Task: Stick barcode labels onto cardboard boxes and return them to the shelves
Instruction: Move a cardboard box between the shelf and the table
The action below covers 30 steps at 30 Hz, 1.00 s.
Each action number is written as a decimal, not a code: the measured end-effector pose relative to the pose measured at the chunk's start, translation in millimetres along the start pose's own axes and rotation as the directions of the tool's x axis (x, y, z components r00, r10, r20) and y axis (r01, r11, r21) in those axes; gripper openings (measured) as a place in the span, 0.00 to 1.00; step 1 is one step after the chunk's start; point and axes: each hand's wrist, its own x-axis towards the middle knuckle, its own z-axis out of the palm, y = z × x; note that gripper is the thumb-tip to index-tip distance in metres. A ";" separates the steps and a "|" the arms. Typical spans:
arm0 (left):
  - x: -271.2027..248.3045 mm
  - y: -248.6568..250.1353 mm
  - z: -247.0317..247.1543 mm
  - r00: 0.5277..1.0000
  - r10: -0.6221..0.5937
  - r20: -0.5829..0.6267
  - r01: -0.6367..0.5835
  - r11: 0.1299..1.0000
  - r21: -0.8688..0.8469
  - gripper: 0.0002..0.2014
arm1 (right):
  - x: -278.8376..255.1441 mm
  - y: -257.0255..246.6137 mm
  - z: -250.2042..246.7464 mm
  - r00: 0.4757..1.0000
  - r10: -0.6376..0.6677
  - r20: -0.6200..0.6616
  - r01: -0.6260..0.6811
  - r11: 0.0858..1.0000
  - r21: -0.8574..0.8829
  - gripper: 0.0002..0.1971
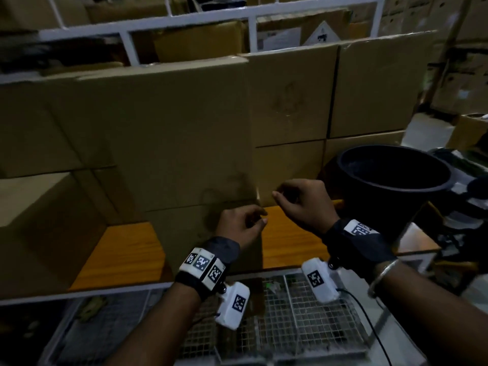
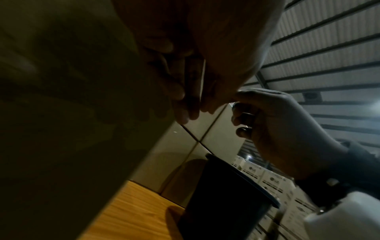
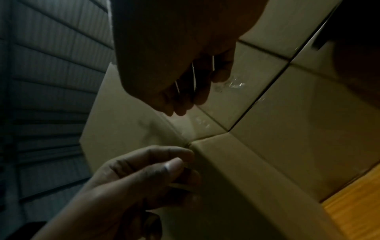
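A: Label (image 2: pixel 202 78) — where is it?
B: Thin pale strip, seen edge-on only, pinched in the left hand (image 1: pixel 241 225) fingers. Print side hidden; can't tell if it's a barcode. In head view just a pale sliver (image 1: pixel 258 195) above that hand, at the box corner.

A: Right hand (image 1: pixel 303 204)?
B: Fingers curled, thumb & forefinger tips together, just beside the left. Whether it grips anything — can't tell, too dark. Right wrist cam shows pale lines btwn its fingers (image 3: pixel 193 76), unclear what.

A: Boxes?
B: Plain brown cardboard boxes (image 1: pixel 171 133) stacked on a wooden shelf (image 1: pixel 124 254), w/ a faint dark smudge low on the nearest face. The hands are right in front of its right edge. More boxes behind (image 1: pixel 369 85), tops cut off by a white rail (image 1: pixel 211 17).

A: Anything else?
B: Black bucket (image 1: pixel 393 178) to the right, on the shelf, near the right hand. Wire mesh (image 1: pixel 303 313) under the wrists. Far stock blurred, print unreadable.
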 end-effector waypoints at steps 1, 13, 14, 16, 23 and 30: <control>-8.0 -7.8 -10.3 1.000 -0.020 -0.015 0.021 1.000 0.019 0.07 | 1.7 -9.6 8.6 1.000 -0.019 0.024 0.018 0.999 0.030 0.10; -92.9 -106.4 -160.8 0.946 -0.226 -0.231 0.259 0.958 0.122 0.02 | 27.4 -149.7 137.6 0.935 -0.330 0.131 0.300 0.932 0.206 0.10; -99.4 -115.9 -175.8 0.937 -0.242 -0.254 0.276 0.955 0.108 0.02 | 30.5 -161.7 149.9 0.928 -0.341 0.151 0.306 0.928 0.214 0.10; -112.3 -134.8 -204.8 0.919 -0.258 -0.299 0.301 0.947 0.108 0.02 | 37.3 -184.6 176.3 0.916 -0.347 0.199 0.302 0.926 0.224 0.08; -157.0 -211.1 -314.5 0.874 -0.218 -0.434 0.337 0.915 0.220 0.09 | 59.2 -272.6 271.0 0.912 -0.331 0.243 0.265 0.927 0.267 0.11; -187.3 -275.5 -406.5 0.861 -0.218 -0.460 0.392 0.860 0.327 0.18 | 81.2 -346.3 350.8 0.881 -0.332 0.338 0.275 0.939 0.206 0.13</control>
